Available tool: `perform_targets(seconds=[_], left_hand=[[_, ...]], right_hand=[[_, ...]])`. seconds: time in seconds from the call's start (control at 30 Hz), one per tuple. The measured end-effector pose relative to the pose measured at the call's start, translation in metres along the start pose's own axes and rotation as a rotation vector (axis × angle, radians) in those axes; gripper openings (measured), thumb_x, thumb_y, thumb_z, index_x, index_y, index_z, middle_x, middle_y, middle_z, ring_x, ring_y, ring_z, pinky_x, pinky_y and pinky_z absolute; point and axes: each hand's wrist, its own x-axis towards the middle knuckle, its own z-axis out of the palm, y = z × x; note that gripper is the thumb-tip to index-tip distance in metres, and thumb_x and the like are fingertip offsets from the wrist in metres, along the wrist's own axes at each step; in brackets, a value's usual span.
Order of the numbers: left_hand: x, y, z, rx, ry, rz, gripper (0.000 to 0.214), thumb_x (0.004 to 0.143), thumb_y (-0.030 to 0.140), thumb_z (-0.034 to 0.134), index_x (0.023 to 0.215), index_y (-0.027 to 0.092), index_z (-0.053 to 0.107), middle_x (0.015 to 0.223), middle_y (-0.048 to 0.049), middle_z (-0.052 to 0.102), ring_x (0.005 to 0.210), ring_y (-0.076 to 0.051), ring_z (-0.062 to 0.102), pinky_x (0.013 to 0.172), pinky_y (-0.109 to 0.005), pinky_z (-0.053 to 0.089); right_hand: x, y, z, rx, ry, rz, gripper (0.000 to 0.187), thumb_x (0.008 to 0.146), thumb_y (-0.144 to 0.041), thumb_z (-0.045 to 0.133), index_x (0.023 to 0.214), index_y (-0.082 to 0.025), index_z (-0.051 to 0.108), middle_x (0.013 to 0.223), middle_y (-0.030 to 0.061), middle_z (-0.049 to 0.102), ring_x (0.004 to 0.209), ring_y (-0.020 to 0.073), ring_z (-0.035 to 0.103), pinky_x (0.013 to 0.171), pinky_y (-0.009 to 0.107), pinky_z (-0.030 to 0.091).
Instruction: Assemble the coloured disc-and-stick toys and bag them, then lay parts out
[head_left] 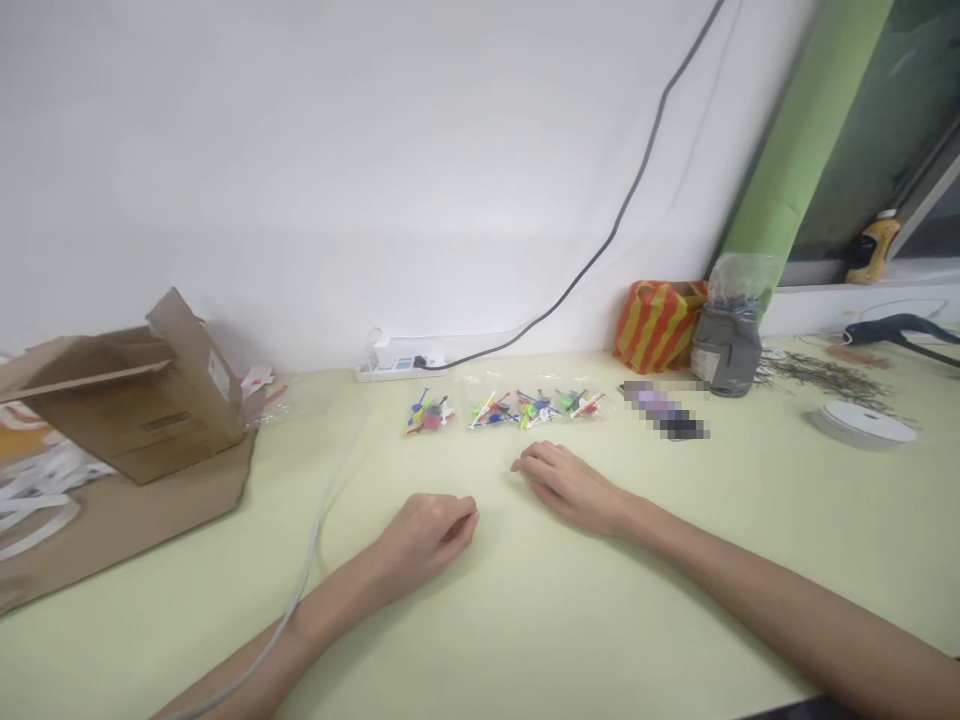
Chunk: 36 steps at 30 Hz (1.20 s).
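My left hand [427, 535] rests on the pale green table [525, 620] with its fingers curled loosely under; nothing shows in it. My right hand [570, 485] lies palm down a little farther back, fingers stretched flat toward the left, holding nothing. Just beyond both hands lies a row of small clear bags with colourful little parts [504, 408], near the wall. Neither hand touches the bags.
An open cardboard box [127, 400] sits at the left over white strips. A white power strip [397, 360] with a dark cable is against the wall. A striped orange bag [660, 322], a grey jar [726, 348], a white tape roll [862, 422] and a thin cable [322, 520] lie around.
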Motion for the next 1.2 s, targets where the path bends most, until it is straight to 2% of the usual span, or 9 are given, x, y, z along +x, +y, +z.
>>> perform_targets(seconds=[0.13, 0.33, 0.67, 0.9, 1.07, 1.2], left_hand=[[0.001, 0.001, -0.002, 0.092, -0.014, 0.004, 0.029, 0.096, 0.022, 0.038, 0.068, 0.02, 0.032, 0.06, 0.0038, 0.042, 0.052, -0.011, 0.035, 0.056, -0.028, 0.025], [0.002, 0.0, -0.003, 0.099, -0.018, -0.007, 0.031, 0.097, 0.023, 0.037, 0.068, 0.02, 0.028, 0.058, 0.0044, 0.038, 0.051, -0.011, 0.031, 0.056, -0.028, 0.024], [0.0, -0.006, 0.002, 0.087, 0.017, 0.041, 0.03, 0.097, 0.021, 0.037, 0.068, 0.02, 0.026, 0.058, 0.0049, 0.035, 0.052, -0.01, 0.029, 0.056, -0.027, 0.023], [0.003, -0.005, 0.007, 0.192, 0.022, 0.1, 0.028, 0.097, 0.019, 0.037, 0.07, 0.02, 0.032, 0.056, 0.005, 0.038, 0.049, -0.011, 0.031, 0.055, -0.029, 0.02], [0.005, -0.005, 0.01, 0.242, 0.02, 0.099, 0.027, 0.097, 0.019, 0.036, 0.07, 0.02, 0.035, 0.054, 0.0046, 0.041, 0.047, -0.012, 0.031, 0.054, -0.03, 0.019], [0.004, -0.006, 0.009, 0.25, 0.032, 0.094, 0.026, 0.096, 0.019, 0.038, 0.07, 0.02, 0.036, 0.053, 0.0044, 0.04, 0.046, -0.012, 0.031, 0.054, -0.03, 0.018]], right_hand=[[-0.001, -0.002, -0.003, -0.03, -0.016, 0.001, 0.027, 0.099, -0.012, 0.04, 0.118, -0.02, 0.058, 0.117, 0.0124, 0.059, 0.106, 0.0238, 0.056, 0.091, 0.041, 0.048], [-0.001, -0.004, -0.003, -0.061, -0.023, -0.005, 0.028, 0.098, -0.01, 0.04, 0.117, -0.019, 0.058, 0.117, 0.0129, 0.06, 0.106, 0.0239, 0.056, 0.09, 0.041, 0.048], [-0.003, -0.003, -0.002, -0.074, -0.021, -0.019, 0.03, 0.097, -0.009, 0.041, 0.12, -0.02, 0.058, 0.119, 0.0132, 0.059, 0.108, 0.0239, 0.057, 0.091, 0.041, 0.048], [0.002, -0.003, 0.003, -0.071, -0.005, 0.013, 0.033, 0.096, -0.008, 0.041, 0.124, -0.02, 0.055, 0.116, 0.0122, 0.06, 0.106, 0.0236, 0.058, 0.091, 0.04, 0.048], [0.025, 0.002, 0.018, -0.085, 0.081, 0.051, 0.041, 0.092, -0.008, 0.046, 0.131, -0.019, 0.049, 0.122, 0.0133, 0.058, 0.108, 0.0245, 0.057, 0.091, 0.039, 0.05], [0.072, -0.003, 0.03, -0.191, 0.092, 0.023, 0.05, 0.09, -0.005, 0.044, 0.138, -0.018, 0.047, 0.135, 0.0162, 0.053, 0.121, 0.0261, 0.053, 0.1, 0.041, 0.046]])
